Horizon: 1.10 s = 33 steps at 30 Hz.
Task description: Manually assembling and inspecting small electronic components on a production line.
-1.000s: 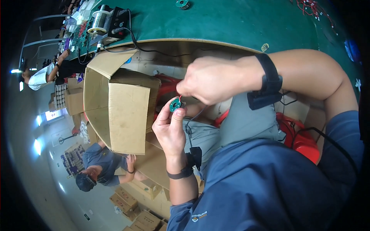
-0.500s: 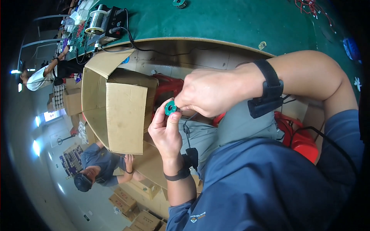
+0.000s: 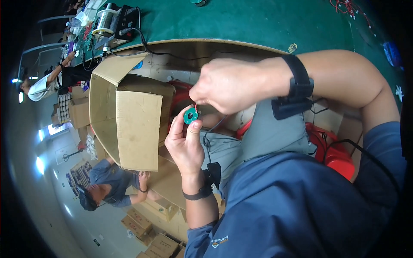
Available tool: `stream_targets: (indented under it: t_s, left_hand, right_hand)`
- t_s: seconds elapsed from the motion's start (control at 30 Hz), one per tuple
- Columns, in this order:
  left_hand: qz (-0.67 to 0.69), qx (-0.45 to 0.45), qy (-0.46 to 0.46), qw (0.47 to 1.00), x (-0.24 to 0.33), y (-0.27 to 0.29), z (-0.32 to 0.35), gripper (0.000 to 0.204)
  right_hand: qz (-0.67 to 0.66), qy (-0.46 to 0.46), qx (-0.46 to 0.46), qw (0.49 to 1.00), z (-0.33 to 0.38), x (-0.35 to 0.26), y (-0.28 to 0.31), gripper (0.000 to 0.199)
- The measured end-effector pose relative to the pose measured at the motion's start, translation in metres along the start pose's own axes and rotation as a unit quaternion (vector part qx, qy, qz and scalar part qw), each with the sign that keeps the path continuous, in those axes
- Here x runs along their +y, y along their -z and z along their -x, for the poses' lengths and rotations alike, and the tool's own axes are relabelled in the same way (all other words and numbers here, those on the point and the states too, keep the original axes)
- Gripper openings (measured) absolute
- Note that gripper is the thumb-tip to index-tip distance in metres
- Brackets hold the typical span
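Between the thumb and fingers of my left hand [image 3: 188, 146] is a small round green circuit board [image 3: 187, 118] with a dark hole in its centre. A short red wire [image 3: 196, 107] rises from the board's upper edge. My right hand [image 3: 230, 84], its fingers curled closed just above the board, pinches the upper end of that wire. The fingertips of the right hand are mostly hidden behind its knuckles.
A green-topped workbench [image 3: 241, 26] spans the far side, bearing a solder spool [image 3: 106, 20] and black soldering unit [image 3: 125, 26]. An open cardboard box [image 3: 138, 129] stands left of my hands. A co-worker [image 3: 107, 185] sits beyond it. Red stools [image 3: 337, 159] are near my legs.
My right hand has moved up and slightly left, away from the board, and the red wire now shows between them. The left hand keeps its hold on the board.
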<state>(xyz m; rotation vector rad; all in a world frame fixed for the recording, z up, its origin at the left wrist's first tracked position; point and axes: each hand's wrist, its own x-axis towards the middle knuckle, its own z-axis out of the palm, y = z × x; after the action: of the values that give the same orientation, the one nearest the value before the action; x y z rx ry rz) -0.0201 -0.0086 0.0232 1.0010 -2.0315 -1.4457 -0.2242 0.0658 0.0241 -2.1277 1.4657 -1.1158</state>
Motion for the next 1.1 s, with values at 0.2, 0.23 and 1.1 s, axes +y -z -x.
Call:
stream_targets:
  t_s: [0.2, 0.23, 1.1]
  left_hand:
    - [0.003, 0.005, -0.003, 1.000, 0.000, -0.001, 0.000, 0.029]
    - [0.003, 0.004, -0.004, 1.000, 0.000, -0.001, 0.000, 0.029]
    - [-0.022, 0.011, -0.012, 1.000, -0.004, 0.003, -0.001, 0.029]
  right_hand:
    - [0.009, -0.008, -0.011, 1.000, -0.001, 0.001, 0.001, 0.015]
    - [0.030, -0.018, -0.026, 0.999, 0.000, 0.003, 0.002, 0.014]
    - [-0.022, -0.026, -0.061, 0.998, -0.003, -0.013, 0.001, 0.010]
